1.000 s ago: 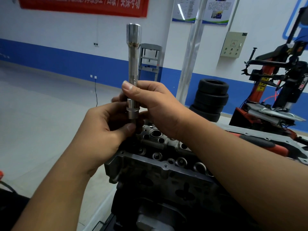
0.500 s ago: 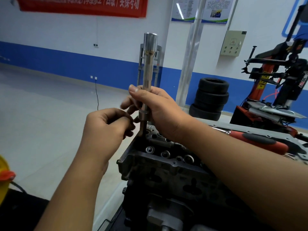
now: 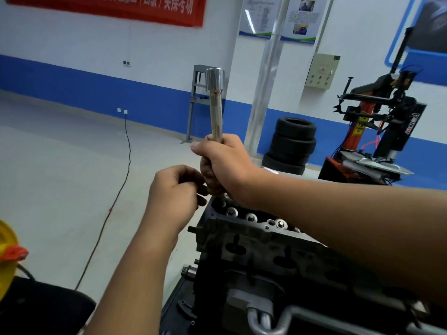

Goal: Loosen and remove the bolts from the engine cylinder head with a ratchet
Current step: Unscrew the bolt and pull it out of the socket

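A dark engine cylinder head [image 3: 244, 243] fills the lower middle, with shiny valve caps along its top. My right hand [image 3: 225, 165] grips a long chrome socket extension [image 3: 216, 105] that stands upright over the head's far left corner; its lower end is hidden by my fingers. My left hand [image 3: 174, 189] hovers just left of it with fingers curled, fingertips next to the tool's lower end. Whether the left hand holds anything is hidden. No ratchet handle is in view.
A stack of black tyres [image 3: 291, 143] stands by a silver pillar behind. A red and black tyre changer [image 3: 377, 131] is at the right. A black cable [image 3: 121, 180] runs across the pale floor at left. A yellow object [image 3: 7, 257] is at the left edge.
The extension has dropped lower toward the cylinder head, and my right hand now wraps round it in a full grip. My left hand has come off the tool and sits beside it.
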Available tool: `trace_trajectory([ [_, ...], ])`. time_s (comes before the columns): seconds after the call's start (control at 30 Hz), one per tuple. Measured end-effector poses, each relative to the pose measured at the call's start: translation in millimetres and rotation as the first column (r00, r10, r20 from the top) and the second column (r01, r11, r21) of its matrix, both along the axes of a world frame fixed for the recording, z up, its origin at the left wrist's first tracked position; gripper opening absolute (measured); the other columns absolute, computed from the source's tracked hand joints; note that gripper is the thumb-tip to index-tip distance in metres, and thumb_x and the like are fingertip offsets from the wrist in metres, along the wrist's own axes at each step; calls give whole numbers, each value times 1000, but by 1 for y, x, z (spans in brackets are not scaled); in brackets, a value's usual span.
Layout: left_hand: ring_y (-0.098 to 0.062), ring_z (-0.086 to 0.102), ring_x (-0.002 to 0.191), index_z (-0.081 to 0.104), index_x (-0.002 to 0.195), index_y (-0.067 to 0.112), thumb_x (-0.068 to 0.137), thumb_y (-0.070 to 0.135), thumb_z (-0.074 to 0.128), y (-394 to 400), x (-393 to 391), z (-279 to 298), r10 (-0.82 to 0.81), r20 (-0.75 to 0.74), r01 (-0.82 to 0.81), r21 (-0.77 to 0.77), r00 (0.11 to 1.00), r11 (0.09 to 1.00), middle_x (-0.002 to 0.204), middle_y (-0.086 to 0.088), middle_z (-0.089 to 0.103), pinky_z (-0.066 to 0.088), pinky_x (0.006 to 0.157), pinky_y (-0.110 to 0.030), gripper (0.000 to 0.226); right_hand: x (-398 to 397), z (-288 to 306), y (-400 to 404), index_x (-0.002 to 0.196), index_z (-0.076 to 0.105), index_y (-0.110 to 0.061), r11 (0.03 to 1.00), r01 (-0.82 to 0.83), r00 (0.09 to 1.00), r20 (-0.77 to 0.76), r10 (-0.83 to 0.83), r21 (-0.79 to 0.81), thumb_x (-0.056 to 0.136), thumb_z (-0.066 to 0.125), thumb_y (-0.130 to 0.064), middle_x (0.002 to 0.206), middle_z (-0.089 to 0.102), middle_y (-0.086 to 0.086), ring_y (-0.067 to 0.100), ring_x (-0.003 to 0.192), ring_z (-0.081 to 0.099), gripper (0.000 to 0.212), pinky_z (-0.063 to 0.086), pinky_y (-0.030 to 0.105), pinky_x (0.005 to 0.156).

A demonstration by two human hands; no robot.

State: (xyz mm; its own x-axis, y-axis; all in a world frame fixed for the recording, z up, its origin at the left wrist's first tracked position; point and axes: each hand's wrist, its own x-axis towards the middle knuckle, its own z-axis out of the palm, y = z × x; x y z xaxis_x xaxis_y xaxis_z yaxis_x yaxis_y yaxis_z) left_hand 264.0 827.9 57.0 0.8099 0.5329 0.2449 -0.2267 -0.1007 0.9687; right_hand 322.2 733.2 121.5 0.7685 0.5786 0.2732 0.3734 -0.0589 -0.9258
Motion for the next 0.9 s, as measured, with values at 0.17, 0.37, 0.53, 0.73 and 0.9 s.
trace_trajectory([
  [0.17,-19,70,76,77,92,18,85,-13,47,6,-6,2,-107,-21,106,-43,994,993,84,-1,79,55,71,-38,43,-5,20,8,61,37,-15,996,77,997,-9,-78,-48,102,54,-13,42,34,0,16,33,29,44,30,24,43],
  [0.37,-18,68,67,79,99,23,90,5,68,0,-5,-5,-260,-54,262,41,964,964,76,-6,76,51,65,-28,24,-5,33,13,63,31,-18,997,82,993,-82,-83,-18,101,51,-14,46,27,2,15,40,21,43,23,25,46],
  [0.53,-6,66,68,76,95,26,95,26,72,-11,6,-10,-143,27,131,264,989,956,85,8,76,49,66,-26,3,-5,42,15,65,32,-18,995,94,990,-104,-96,-18,101,50,-15,47,27,1,15,42,18,40,22,26,47],
  [0.73,-1,68,78,69,87,30,99,21,68,-28,10,2,-33,260,-63,351,965,934,78,14,72,46,68,-12,15,-17,72,7,65,28,-22,996,67,995,-73,-62,64,100,50,-14,51,22,1,15,45,15,43,20,25,48],
  [0.9,-10,71,67,68,84,33,100,17,68,-69,-4,23,-154,380,14,348,912,938,75,12,73,55,65,-22,22,-36,102,-39,63,30,-23,995,60,996,-64,-55,80,103,51,-23,53,25,0,16,44,17,45,20,25,46],
])
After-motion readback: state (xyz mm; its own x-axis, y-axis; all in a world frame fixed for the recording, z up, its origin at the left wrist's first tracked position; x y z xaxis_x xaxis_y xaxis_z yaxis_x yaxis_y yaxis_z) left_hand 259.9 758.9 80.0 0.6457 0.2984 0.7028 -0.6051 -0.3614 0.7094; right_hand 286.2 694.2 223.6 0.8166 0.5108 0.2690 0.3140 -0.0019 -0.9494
